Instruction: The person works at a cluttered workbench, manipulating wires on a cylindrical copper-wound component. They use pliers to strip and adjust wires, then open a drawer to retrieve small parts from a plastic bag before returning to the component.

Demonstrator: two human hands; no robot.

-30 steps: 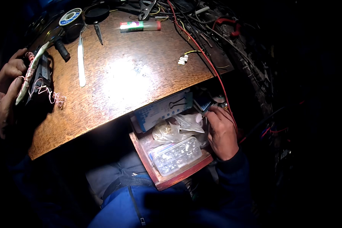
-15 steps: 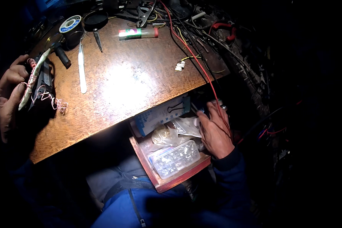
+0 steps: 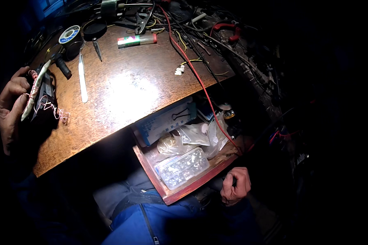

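At the table's left edge my left hand [image 3: 13, 104] is closed on a long pale strip [image 3: 36, 91] with thin pink and white wire along it. Against the strip is a dark box-shaped part [image 3: 48, 87], and a loose tangle of the same wire [image 3: 61, 115] rests on the tabletop. My right hand [image 3: 236, 185] is curled into a loose fist just outside the front of an open drawer [image 3: 184, 195]; whatever its fingers may hold is hidden. In the drawer are a clear compartment box [image 3: 183, 168] of small parts, plastic bags [image 3: 194, 135] and a blue-white packet [image 3: 167, 122] with a binder clip.
Tweezers [image 3: 83, 79], a solder spool [image 3: 69, 34], a round black tin [image 3: 95, 28] and a red-capped tube [image 3: 137, 40] lie on the wooden table [image 3: 122, 61]. Pliers [image 3: 141, 23] sit among tangled cables at the back. A red cable [image 3: 198, 77] crosses the drawer's right side.
My right hand has come out of the drawer's right side and moved down toward me, its fingers now curled. The left hand keeps its hold on the strip; the view has shifted slightly.
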